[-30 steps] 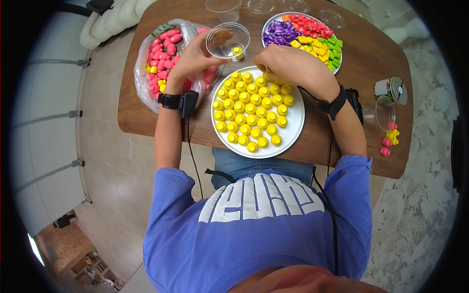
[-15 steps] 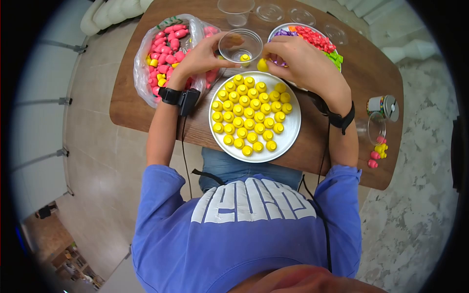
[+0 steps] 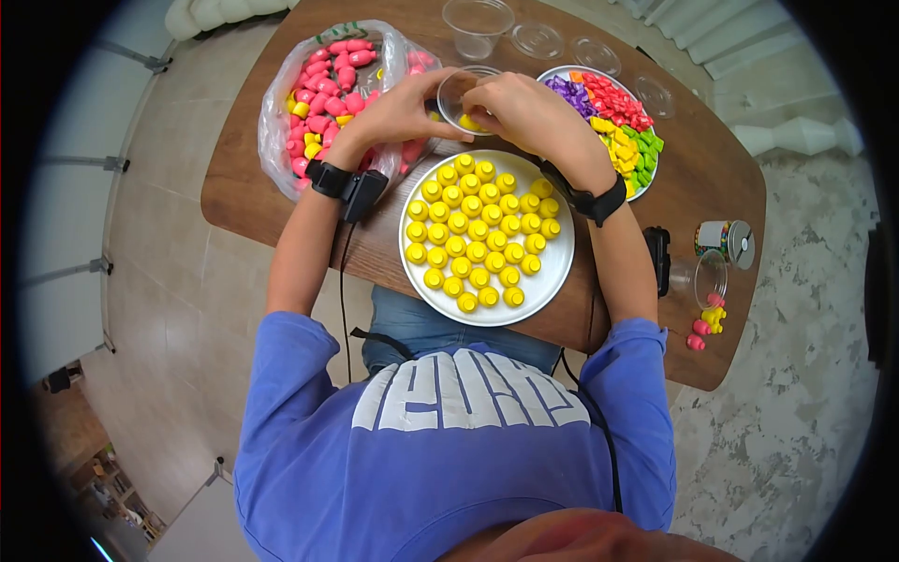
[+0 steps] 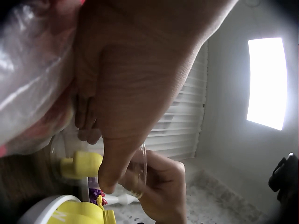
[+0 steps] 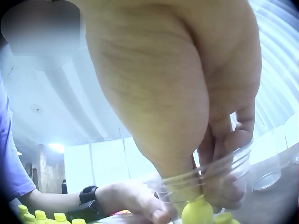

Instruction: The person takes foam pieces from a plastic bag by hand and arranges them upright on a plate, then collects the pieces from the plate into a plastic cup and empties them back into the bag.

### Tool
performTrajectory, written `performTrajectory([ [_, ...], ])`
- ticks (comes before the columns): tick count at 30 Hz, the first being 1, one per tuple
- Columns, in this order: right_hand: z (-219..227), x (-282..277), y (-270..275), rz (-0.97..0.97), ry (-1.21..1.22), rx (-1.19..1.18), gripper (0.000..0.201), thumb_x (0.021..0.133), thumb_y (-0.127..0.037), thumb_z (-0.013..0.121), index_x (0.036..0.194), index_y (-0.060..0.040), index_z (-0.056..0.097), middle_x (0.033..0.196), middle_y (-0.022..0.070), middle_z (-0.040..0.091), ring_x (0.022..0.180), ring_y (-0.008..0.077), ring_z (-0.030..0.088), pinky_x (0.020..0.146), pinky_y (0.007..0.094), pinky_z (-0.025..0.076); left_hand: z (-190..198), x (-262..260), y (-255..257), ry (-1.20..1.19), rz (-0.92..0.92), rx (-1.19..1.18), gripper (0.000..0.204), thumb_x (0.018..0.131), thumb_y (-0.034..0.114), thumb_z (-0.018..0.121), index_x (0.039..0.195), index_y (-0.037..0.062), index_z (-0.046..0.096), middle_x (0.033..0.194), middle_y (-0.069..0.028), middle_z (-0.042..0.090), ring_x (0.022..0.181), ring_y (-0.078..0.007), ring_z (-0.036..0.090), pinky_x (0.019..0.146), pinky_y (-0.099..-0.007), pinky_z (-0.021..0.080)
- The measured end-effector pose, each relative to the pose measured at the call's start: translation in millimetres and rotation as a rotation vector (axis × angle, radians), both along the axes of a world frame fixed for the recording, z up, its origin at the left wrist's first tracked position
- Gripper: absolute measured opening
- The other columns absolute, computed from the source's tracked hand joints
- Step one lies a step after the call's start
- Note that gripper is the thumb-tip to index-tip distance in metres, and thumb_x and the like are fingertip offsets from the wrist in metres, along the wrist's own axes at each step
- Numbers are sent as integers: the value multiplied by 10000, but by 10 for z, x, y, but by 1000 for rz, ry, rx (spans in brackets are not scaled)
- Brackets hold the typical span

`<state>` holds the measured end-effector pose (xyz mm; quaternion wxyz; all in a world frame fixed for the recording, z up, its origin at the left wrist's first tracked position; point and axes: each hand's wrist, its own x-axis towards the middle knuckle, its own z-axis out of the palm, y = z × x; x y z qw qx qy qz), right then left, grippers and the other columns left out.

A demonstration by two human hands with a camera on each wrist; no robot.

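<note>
My left hand curls round a clear plastic cup, tilted beyond the round white plate. The fingers of my right hand are down inside the cup's mouth. In the right wrist view they pinch a small yellow bottle-shaped piece, and a second yellow piece shows beside it. Yellow pieces in the cup also show in the left wrist view. Many upright yellow pieces stand on the plate.
At the left lies a plastic bag of pink and yellow pieces. Behind are a clear cup, clear lids and a plate of coloured pieces. A jar, a tipped cup and loose pieces are at the right.
My right hand has gone from the plate, with a yellow piece pinched, over to the cup, and its fingers are now inside. My left hand keeps its grip on the cup.
</note>
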<state>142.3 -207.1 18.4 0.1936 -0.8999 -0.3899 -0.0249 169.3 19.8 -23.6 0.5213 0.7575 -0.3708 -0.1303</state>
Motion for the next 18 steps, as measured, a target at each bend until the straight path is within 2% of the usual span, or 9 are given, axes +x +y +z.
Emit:
performTrajectory([
  [5,7,-10,15,-3,6,-21,78,867,-69,698,891,1,724,875,193,717,848,390,695,749,463,553,-18,20,9,-49,8,18,743,777,186,908,1414,31,559,1339,-119,663,1243,-203,620,1112,-347,461],
  [8,-4,-1,-35,20,-12,17,86,865,-44,691,929,4,722,920,204,719,861,389,698,754,460,556,-11,30,19,22,6,73,842,763,184,919,1481,22,510,1416,-102,618,1276,-182,581,1140,-337,430],
  [10,38,-4,-49,53,-72,173,72,873,-80,665,881,-15,695,891,192,703,860,387,696,741,448,555,-38,42,16,-20,7,72,840,764,190,920,1479,25,512,1412,-103,623,1267,-182,584,1133,-339,437],
  [11,88,-33,-57,54,-69,172,72,873,-80,665,881,-15,695,891,192,703,860,387,696,741,448,555,-35,34,14,-17,7,71,840,764,190,920,1479,25,512,1412,-103,623,1267,-182,584,1133,-339,437],
  [13,229,-132,-79,66,-17,165,136,871,-40,688,994,13,662,909,190,697,821,381,682,736,434,549,15,21,15,3,14,90,830,767,183,916,1476,26,515,1403,-101,626,1269,-184,585,1132,-342,440],
  [16,268,-217,-70,134,24,189,140,875,-56,692,985,13,638,853,173,670,791,366,670,713,423,539,17,18,14,12,6,51,821,769,172,911,1475,27,517,1404,-97,623,1279,-187,583,1134,-343,438],
  [18,327,-270,-76,96,-5,165,146,880,-63,694,993,10,637,860,170,668,792,359,670,709,419,537,6,22,17,11,-4,35,820,769,161,907,1477,26,515,1406,-96,622,1281,-187,582,1137,-345,437],
])
